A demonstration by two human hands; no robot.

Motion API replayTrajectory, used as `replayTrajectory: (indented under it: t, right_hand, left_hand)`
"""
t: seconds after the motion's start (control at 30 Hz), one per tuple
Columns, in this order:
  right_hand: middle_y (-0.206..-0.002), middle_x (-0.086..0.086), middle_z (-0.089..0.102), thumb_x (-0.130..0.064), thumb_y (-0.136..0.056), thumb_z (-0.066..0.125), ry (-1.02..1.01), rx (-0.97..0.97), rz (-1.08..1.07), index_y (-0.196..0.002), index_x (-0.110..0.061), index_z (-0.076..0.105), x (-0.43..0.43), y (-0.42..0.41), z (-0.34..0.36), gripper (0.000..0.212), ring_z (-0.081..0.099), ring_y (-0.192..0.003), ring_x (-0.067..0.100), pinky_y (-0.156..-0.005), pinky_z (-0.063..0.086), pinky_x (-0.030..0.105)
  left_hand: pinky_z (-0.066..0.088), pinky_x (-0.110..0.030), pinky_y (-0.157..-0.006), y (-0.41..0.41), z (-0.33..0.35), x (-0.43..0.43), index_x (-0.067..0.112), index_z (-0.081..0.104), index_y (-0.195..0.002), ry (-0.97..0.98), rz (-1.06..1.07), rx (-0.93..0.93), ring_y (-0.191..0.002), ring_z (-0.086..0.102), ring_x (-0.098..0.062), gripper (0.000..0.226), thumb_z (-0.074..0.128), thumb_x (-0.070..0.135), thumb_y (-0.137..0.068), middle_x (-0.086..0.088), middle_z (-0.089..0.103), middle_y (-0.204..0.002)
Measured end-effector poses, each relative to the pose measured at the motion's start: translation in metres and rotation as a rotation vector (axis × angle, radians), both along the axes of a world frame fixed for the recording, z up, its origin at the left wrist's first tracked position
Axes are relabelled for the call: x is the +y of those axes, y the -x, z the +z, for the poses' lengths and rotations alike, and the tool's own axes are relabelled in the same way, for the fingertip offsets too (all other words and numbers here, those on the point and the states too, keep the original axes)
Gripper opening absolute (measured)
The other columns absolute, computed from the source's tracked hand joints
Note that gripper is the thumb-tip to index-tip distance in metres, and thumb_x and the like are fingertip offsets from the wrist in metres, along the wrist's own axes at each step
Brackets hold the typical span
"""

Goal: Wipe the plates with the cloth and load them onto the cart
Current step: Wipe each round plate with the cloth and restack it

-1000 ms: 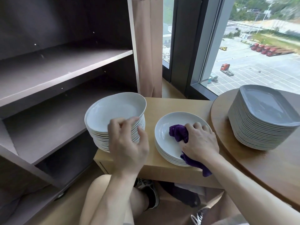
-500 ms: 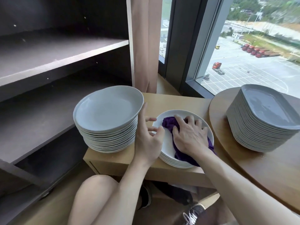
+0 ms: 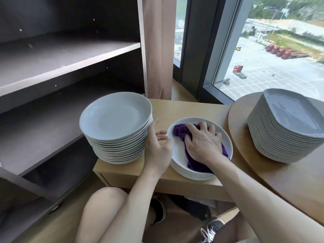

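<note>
R hand (image 3: 203,142) grips cloth (image 3: 180,131) on plate (image 3: 178,151), L hand (image 3: 158,148) at rim, maybe holding

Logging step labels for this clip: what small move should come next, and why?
Probably sweep the purple cloth across the bare part of the top plate. The right hand presses the cloth on its middle and far side, the left hand touches its rim, and it sits on its short stack, not yet lifted.
</note>
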State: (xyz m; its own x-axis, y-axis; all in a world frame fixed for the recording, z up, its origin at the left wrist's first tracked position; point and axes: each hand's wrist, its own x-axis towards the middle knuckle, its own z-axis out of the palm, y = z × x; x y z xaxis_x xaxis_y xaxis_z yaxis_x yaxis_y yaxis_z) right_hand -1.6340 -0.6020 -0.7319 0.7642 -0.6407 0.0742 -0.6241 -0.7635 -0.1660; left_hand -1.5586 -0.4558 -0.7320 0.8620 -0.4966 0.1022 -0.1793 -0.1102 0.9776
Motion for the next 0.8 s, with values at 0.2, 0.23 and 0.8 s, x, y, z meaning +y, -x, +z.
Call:
replayTrajectory:
  t: [0.2,0.23,0.8]
  right_hand:
    - [-0.143,0.0,0.043,-0.048,-0.1,0.035,-0.066,0.028,0.095,-0.143,-0.046,0.039,0.005,0.008,0.005,0.043,0.034,-0.13,0.03,-0.101,0.032,0.051]
    - [-0.142,-0.002,0.043,-0.049,-0.099,0.036,-0.078,0.036,0.138,-0.143,-0.046,0.039,0.009,0.012,0.007,0.044,0.034,-0.13,0.028,-0.1,0.033,0.05]
    - [-0.143,0.007,0.047,-0.05,-0.1,0.035,0.197,0.256,0.031,-0.137,-0.036,0.047,-0.016,0.05,0.025,0.041,0.038,-0.129,0.032,-0.102,0.032,0.049]
  left_hand:
    - [0.033,-0.029,-0.118,0.014,-0.005,0.001,0.025,0.022,-0.157,-0.214,-0.3,-0.022,-0.132,0.039,-0.001,0.08,0.06,0.006,-0.089,0.013,0.04,-0.148]
    - [0.03,-0.035,-0.122,0.015,-0.005,0.001,0.023,0.009,-0.161,-0.236,-0.336,0.028,-0.141,0.035,-0.008,0.087,0.058,0.004,-0.091,0.005,0.036,-0.155]
    - [0.025,-0.03,-0.122,0.015,0.006,0.013,0.029,-0.014,-0.161,-0.325,-0.455,0.063,-0.145,0.024,-0.006,0.106,0.063,0.013,-0.091,0.005,0.02,-0.164]
